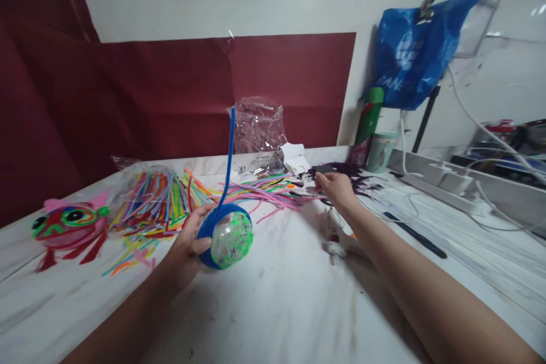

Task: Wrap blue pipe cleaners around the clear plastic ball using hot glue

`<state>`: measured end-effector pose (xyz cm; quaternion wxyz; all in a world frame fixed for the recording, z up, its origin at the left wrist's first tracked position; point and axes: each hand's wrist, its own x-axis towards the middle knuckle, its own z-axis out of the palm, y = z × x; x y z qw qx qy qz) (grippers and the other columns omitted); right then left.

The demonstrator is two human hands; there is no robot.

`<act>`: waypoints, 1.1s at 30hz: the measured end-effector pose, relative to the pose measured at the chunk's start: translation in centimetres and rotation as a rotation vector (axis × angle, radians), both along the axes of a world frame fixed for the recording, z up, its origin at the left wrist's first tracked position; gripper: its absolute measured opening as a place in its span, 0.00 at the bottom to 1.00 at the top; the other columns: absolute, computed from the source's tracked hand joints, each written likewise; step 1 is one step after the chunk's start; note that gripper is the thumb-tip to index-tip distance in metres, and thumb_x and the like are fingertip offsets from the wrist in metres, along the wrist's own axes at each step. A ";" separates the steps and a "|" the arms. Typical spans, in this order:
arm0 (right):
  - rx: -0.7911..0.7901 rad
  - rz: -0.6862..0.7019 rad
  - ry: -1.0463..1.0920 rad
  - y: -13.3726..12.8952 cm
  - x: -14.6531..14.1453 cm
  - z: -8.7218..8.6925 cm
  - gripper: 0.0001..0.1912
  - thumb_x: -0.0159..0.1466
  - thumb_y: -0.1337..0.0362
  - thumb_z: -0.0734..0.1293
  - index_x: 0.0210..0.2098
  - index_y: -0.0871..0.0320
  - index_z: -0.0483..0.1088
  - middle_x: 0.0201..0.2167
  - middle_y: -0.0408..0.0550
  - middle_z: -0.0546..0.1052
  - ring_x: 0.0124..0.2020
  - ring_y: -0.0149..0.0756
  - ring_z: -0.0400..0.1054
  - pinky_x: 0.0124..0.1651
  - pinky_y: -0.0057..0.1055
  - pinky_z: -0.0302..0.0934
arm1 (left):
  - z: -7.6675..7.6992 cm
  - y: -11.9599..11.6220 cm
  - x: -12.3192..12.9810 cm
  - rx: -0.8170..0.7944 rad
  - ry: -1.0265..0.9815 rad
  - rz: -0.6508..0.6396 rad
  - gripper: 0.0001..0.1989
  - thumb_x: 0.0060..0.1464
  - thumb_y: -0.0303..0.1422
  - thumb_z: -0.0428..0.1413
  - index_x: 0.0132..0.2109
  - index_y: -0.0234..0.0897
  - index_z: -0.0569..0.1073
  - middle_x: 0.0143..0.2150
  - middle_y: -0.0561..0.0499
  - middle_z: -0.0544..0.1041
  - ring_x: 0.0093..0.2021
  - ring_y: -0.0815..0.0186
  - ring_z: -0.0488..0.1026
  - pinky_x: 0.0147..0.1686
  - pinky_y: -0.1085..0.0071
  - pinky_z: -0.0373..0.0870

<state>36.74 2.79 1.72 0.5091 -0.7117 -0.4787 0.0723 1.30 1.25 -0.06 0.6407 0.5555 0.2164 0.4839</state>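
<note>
My left hand (191,244) holds a clear ball (232,239) wrapped round its left part in blue pipe cleaner, with green bits over its clear side. One blue strand (229,153) stands up from the ball. My right hand (336,186) reaches to the back of the table, its fingers closed at a small dark flat piece (325,169) beside a heap of dark purple strands (358,175). Below my right hand a white glue gun (335,236) stands on the table.
A pink and red creature figure (70,224) sits at the left, beside bagged coloured pipe cleaners (149,199). Loose pink strands (273,196) lie mid-table. At the right are a black stick (416,235), a power strip (443,187), a cup (381,152) and a green can (369,119).
</note>
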 end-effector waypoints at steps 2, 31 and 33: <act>0.056 0.037 -0.011 0.0 -0.7 0.0 0.10 0.64 0.63 0.64 0.42 0.62 0.70 0.41 0.48 0.76 0.39 0.38 0.72 0.41 0.37 0.68 | 0.0 -0.1 0.2 -0.018 0.014 0.026 0.35 0.33 0.36 0.66 0.52 0.42 0.65 0.50 0.45 0.71 0.49 0.51 0.70 0.42 0.64 0.70; 0.339 0.667 -0.447 -6.8 -15.3 -2.7 0.03 0.59 0.69 0.68 0.32 0.57 0.70 0.28 0.47 0.78 0.33 0.40 0.71 0.41 0.38 0.58 | 0.2 -1.3 0.9 0.680 0.656 0.361 0.33 0.33 0.29 0.62 0.50 0.39 0.64 0.50 0.45 0.64 0.54 0.49 0.62 0.55 0.55 0.58; 0.306 0.645 -0.383 -6.9 -15.5 -2.7 0.04 0.58 0.70 0.69 0.31 0.56 0.70 0.29 0.46 0.79 0.33 0.40 0.71 0.41 0.38 0.58 | 0.2 -1.2 0.9 0.693 0.659 0.358 0.33 0.32 0.29 0.62 0.50 0.39 0.64 0.50 0.45 0.65 0.54 0.49 0.62 0.56 0.54 0.57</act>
